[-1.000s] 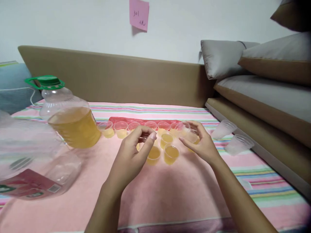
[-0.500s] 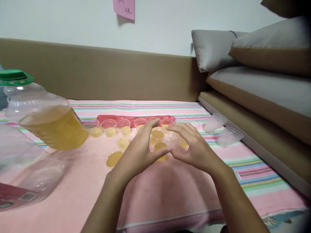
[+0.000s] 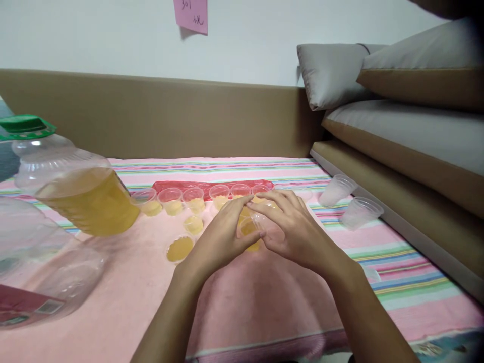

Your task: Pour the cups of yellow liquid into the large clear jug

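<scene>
Holding left hand [image 3: 223, 234] and right hand [image 3: 289, 227] half-curled, thumbs nearly meeting, with clear plastic [image 3: 257, 220] and juice cup [image 3: 249, 232] showing between. Can't tell if gripping either. Just left, see wider-looking filled cup [image 3: 180, 249]; farther left, part-full jug [image 3: 93, 201]. Off right, see tilted cups [image 3: 361, 213]. Beyond, find cup row [image 3: 170, 202] before red wrapper [image 3: 206, 186].

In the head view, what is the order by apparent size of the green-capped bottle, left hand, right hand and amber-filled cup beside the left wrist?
1. Green-capped bottle
2. Left hand and right hand: too alike to rank
3. Amber-filled cup
</scene>
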Motion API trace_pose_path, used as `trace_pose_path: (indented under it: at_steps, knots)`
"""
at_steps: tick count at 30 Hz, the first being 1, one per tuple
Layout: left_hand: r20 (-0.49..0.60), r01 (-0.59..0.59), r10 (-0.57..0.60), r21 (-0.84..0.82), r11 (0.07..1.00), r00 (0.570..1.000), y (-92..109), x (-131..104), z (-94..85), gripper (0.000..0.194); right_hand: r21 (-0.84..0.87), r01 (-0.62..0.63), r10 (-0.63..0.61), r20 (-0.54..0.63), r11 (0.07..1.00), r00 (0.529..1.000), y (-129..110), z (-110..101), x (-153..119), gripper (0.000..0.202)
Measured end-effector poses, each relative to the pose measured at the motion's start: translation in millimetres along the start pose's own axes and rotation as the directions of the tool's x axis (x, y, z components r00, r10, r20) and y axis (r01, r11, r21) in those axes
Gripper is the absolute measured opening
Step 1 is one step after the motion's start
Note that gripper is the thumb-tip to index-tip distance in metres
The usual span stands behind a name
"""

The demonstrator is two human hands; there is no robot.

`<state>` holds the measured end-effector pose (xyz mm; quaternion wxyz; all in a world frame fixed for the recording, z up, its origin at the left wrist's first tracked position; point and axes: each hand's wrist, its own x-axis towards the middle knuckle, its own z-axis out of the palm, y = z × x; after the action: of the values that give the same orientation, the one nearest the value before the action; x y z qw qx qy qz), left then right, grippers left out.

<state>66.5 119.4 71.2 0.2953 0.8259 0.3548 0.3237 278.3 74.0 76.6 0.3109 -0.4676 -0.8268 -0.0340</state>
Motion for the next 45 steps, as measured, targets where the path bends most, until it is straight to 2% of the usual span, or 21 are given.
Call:
trace_pose_path:
  at_steps: [2,4,7,10,13,16,18,21,25,27,30,33,36,40,42,43,45]
  knots:
    - [-0.013,0.033,-0.033,-0.004,0.999,0.999,-3,-2,-0.9,0.07,0.097,-0.052,0.055,-0.035,0.994,0.998,4,-5,-3,0.072]
    - [-0.025,0.071,-0.071,-0.008,0.997,0.997,-5,-4,-2.6,0.075,0.265,-0.149,0.173,-0.07,0.953,0.982,10,-9,-7,0.08]
    - [-0.024,0.095,-0.095,-0.025,0.995,0.995,-6,-5,-4.5,0.077,0.557,-0.303,0.417,-0.088,0.773,0.905,19,-9,-12,0.064]
    - [-0.008,0.101,-0.101,-0.048,0.994,0.995,-4,-4,-4.4,0.075,0.737,-0.327,0.529,-0.049,0.591,0.847,23,0,-11,0.054]
    - [0.014,0.108,-0.107,-0.045,0.993,0.994,-3,-4,-3.5,0.076,0.806,-0.292,0.562,-0.06,0.515,0.825,21,11,-6,0.054]
    - [0.037,0.07,-0.071,0.02,0.997,0.997,-3,-4,-3.2,0.073,0.813,-0.255,0.579,-0.12,0.523,0.806,17,20,-1,0.051]
    - [0.034,0.014,-0.017,0.075,0.997,0.999,-4,-4,-2.2,0.071,0.803,-0.242,0.568,-0.14,0.544,0.811,13,24,1,0.05]
    - [-0.015,-0.043,0.045,0.123,0.992,0.999,-6,-2,2.3,0.068,0.789,-0.24,0.54,-0.133,0.565,0.831,7,27,3,0.05]
    - [-0.08,-0.056,0.068,0.151,0.987,0.994,-7,1,11.6,0.054,0.784,-0.241,0.534,-0.132,0.572,0.835,3,31,4,0.055]
    - [-0.073,-0.054,0.065,0.149,0.987,0.995,-7,2,14.4,0.054,0.803,-0.235,0.538,-0.122,0.547,0.834,3,31,4,0.056]
    - [-0.041,-0.037,0.043,0.135,0.99,0.998,-4,1,14.9,0.058,0.818,-0.199,0.534,-0.15,0.539,0.832,4,28,2,0.046]
    - [-0.031,0.006,-0.002,0.132,0.991,1.0,-2,0,13.4,0.061,0.785,-0.134,0.5,-0.243,0.605,0.832,7,25,-2,0.041]
    - [-0.026,0.051,-0.048,0.12,0.991,0.999,-1,-1,12.4,0.062,0.709,-0.143,0.427,-0.24,0.691,0.872,10,22,-5,0.035]
    - [-0.023,0.07,-0.068,0.095,0.993,0.997,0,0,11.9,0.06,0.691,-0.149,0.43,-0.253,0.707,0.867,12,20,-7,0.036]
    - [-0.025,0.078,-0.076,0.087,0.993,0.997,0,0,11.3,0.062,0.691,-0.153,0.417,-0.232,0.707,0.879,11,20,-7,0.033]
    - [-0.025,0.082,-0.08,0.084,0.993,0.997,0,-1,10.8,0.063,0.699,-0.154,0.417,-0.222,0.698,0.881,10,21,-7,0.034]
    - [-0.023,0.083,-0.081,0.078,0.993,0.996,0,-1,9.6,0.064,0.742,-0.148,0.442,-0.216,0.653,0.871,8,22,-7,0.056]
